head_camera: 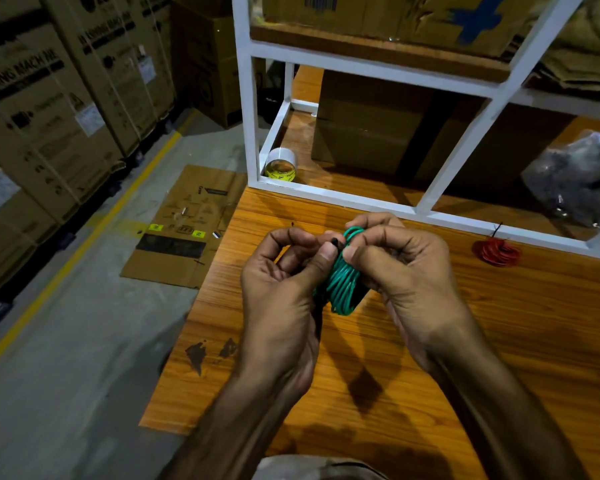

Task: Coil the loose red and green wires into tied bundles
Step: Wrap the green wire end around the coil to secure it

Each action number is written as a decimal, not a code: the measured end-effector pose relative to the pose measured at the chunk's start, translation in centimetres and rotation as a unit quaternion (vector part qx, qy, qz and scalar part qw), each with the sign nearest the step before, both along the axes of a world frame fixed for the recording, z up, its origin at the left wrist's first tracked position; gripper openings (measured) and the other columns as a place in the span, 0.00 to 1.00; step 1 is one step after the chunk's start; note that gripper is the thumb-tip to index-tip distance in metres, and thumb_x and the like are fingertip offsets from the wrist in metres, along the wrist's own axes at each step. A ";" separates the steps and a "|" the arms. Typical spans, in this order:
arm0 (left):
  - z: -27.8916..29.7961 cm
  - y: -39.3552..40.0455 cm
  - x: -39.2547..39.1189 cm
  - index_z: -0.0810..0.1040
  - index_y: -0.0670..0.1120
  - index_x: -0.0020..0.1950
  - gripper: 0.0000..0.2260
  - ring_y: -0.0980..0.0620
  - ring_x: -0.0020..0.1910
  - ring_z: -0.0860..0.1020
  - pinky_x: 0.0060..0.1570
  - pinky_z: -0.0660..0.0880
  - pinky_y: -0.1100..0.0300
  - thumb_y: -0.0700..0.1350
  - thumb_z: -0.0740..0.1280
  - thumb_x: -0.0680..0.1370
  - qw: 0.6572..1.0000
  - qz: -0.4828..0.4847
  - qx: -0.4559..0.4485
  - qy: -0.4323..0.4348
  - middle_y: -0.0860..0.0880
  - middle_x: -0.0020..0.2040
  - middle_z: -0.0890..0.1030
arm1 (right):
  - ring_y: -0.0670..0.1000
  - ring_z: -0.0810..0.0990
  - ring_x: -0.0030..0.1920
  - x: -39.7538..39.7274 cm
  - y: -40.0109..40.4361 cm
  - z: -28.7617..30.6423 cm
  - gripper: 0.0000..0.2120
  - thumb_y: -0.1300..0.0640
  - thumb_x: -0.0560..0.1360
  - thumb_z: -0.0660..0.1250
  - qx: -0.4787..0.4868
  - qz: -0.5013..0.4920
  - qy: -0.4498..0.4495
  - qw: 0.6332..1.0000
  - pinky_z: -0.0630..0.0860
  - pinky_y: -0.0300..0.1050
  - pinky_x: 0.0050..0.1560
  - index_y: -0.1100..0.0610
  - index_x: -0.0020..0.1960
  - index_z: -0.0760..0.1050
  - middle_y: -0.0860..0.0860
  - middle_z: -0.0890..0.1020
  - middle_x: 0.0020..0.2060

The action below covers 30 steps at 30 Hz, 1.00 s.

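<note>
Gleaming green wire coil (342,285) (glossy loops) between both hands.

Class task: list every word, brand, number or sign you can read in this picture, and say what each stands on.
"LG", partly cut off: stacked cartons, top left.
"WASHING MACHINE", partly cut off: same cartons.
White stickers on the cartons: too small to read.
Yellow labels and print on the flattened cardboard: blurred.
Tape roll core print: unreadable.
Barcode on the shelf box: digits unreadable.
</note>
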<state>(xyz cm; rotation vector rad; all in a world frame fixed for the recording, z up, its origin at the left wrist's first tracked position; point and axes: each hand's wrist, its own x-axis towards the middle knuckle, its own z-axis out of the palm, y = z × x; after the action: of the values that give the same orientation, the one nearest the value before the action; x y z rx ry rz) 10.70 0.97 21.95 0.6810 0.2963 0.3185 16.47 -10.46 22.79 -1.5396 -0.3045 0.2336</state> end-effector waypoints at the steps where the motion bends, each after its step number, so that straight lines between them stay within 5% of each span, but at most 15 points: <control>1: 0.0 -0.1 0.0 0.74 0.42 0.49 0.10 0.48 0.49 0.85 0.49 0.83 0.56 0.32 0.69 0.71 1.000 0.004 0.006 -0.002 0.41 0.48 0.85 | 0.50 0.82 0.57 0.0 0.0 0.0 0.03 0.57 0.67 0.74 0.001 -0.001 0.000 1.000 0.76 0.46 0.53 0.51 0.35 0.85 0.46 0.81 0.49; 11: -0.3 -0.3 0.1 0.72 0.41 0.48 0.10 0.47 0.50 0.84 0.54 0.81 0.54 0.32 0.69 0.71 0.997 0.034 0.054 -0.037 0.40 0.47 0.84 | 0.51 0.82 0.57 0.3 0.0 0.5 0.05 0.59 0.67 0.72 -0.008 0.021 0.031 0.999 0.78 0.46 0.51 0.53 0.33 0.84 0.47 0.82 0.49; 15: -0.4 -0.4 0.1 0.73 0.41 0.48 0.10 0.47 0.50 0.83 0.55 0.80 0.54 0.32 0.70 0.70 0.996 0.041 0.067 -0.041 0.40 0.47 0.84 | 0.58 0.82 0.61 0.3 0.0 0.5 0.05 0.59 0.67 0.71 -0.014 0.016 0.036 0.999 0.80 0.55 0.53 0.54 0.32 0.83 0.51 0.82 0.51; 23: -0.5 -0.3 -0.2 0.73 0.41 0.49 0.10 0.45 0.53 0.83 0.56 0.80 0.54 0.34 0.70 0.72 0.995 0.024 0.079 -0.047 0.40 0.49 0.84 | 0.63 0.81 0.63 0.2 0.2 0.5 0.05 0.61 0.65 0.70 0.002 0.008 0.061 0.998 0.76 0.58 0.51 0.55 0.32 0.83 0.58 0.82 0.55; 30: -0.8 -0.2 -0.3 0.74 0.42 0.49 0.09 0.44 0.54 0.83 0.59 0.79 0.50 0.34 0.70 0.72 0.993 0.027 0.099 -0.055 0.38 0.50 0.83 | 0.54 0.86 0.57 0.2 0.2 0.6 0.04 0.64 0.65 0.70 0.038 0.027 0.086 0.995 0.83 0.43 0.46 0.63 0.36 0.83 0.59 0.82 0.53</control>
<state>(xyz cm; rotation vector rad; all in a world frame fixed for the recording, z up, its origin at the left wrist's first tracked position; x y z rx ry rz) 10.36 0.74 21.13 0.8487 0.1799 0.4396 16.67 -10.24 23.43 -1.4262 -0.2168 0.3900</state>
